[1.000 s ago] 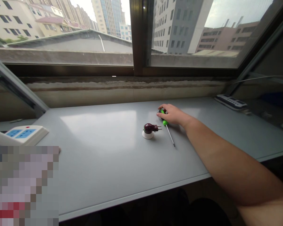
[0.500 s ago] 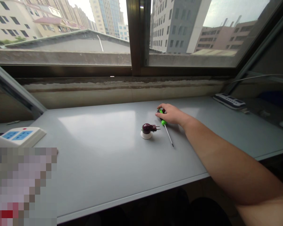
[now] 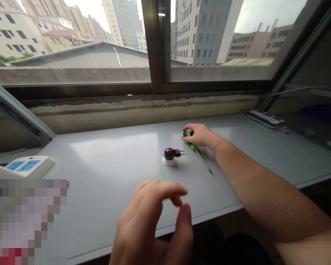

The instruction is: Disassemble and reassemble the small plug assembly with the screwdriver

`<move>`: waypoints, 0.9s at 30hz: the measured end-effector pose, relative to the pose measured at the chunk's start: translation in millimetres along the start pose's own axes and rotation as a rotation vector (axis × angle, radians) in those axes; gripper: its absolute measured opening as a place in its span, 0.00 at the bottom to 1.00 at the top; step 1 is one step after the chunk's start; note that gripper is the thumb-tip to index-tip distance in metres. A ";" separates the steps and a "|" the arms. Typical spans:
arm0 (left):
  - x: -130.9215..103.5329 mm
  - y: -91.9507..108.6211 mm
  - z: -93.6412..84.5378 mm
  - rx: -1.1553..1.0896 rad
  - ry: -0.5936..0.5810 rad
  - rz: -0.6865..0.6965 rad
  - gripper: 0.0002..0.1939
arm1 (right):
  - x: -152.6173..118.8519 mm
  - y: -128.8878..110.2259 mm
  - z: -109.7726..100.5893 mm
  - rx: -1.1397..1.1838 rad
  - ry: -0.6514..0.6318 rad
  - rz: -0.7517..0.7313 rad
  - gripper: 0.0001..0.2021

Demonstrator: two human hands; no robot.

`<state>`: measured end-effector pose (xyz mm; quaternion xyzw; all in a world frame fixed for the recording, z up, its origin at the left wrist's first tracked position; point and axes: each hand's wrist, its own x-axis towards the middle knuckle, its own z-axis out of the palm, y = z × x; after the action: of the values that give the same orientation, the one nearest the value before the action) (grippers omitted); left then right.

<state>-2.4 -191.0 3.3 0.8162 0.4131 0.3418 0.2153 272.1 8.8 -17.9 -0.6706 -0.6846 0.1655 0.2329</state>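
Observation:
My right hand (image 3: 200,135) has its fingers round the green and black handle of a screwdriver (image 3: 193,146), whose metal shaft points toward the front right over the grey table. To the left of it a dark maroon plug-like device (image 3: 169,154) with two metal prongs sits on a round white base; no hand touches it. In the lower middle, near the table's front edge, my left hand (image 3: 154,221) is raised with thumb and fingers curved and a gap between them, holding nothing.
A white power strip with blue sockets (image 3: 30,165) lies on the left of the table (image 3: 99,206), beside a pixelated area. A dark and white device (image 3: 266,119) lies at the back right. Behind are the window (image 3: 157,48) and metal braces.
My left hand has come into view at the bottom. The screwdriver's tip has swung a little to the right, with my right hand still on the handle. The view has shifted slightly.

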 end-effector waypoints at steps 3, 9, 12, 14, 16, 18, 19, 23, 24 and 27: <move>48.0 -0.4 2.6 0.189 0.005 -0.002 0.15 | 2.9 2.5 0.1 0.066 0.043 0.016 0.20; 118.9 -31.1 8.0 0.438 -0.234 0.012 0.28 | 13.5 11.0 4.2 0.279 0.114 0.090 0.17; 136.4 -42.3 9.8 0.418 -0.340 -0.060 0.20 | 17.2 15.2 5.5 0.345 0.168 0.099 0.15; 141.2 -48.8 11.2 0.357 -0.289 -0.057 0.13 | 19.1 17.3 6.4 0.393 0.202 0.101 0.14; 141.9 -55.6 12.6 0.171 -0.172 -0.102 0.08 | 21.2 18.8 7.5 0.462 0.238 0.099 0.14; 140.8 -62.1 14.0 -0.080 -0.069 -0.203 0.09 | 23.5 19.8 8.5 0.548 0.278 0.094 0.15; 140.1 -65.1 14.6 -0.193 -0.041 -0.244 0.10 | 24.6 20.2 8.9 0.595 0.298 0.091 0.15; 139.9 -73.5 16.3 -0.446 -0.058 -0.250 0.16 | 27.4 19.9 7.9 0.773 0.362 0.078 0.16; 140.4 -75.0 16.7 -0.461 -0.079 -0.226 0.17 | 27.4 19.0 6.9 0.816 0.372 0.074 0.17; 141.9 -79.1 17.9 -0.436 -0.108 -0.119 0.18 | 25.3 14.2 1.1 0.933 0.403 0.060 0.19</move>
<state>29.4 -30.9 -5.0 0.7415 0.3649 0.3657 0.4281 283.6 34.7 -24.0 -0.5331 -0.4597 0.3277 0.6302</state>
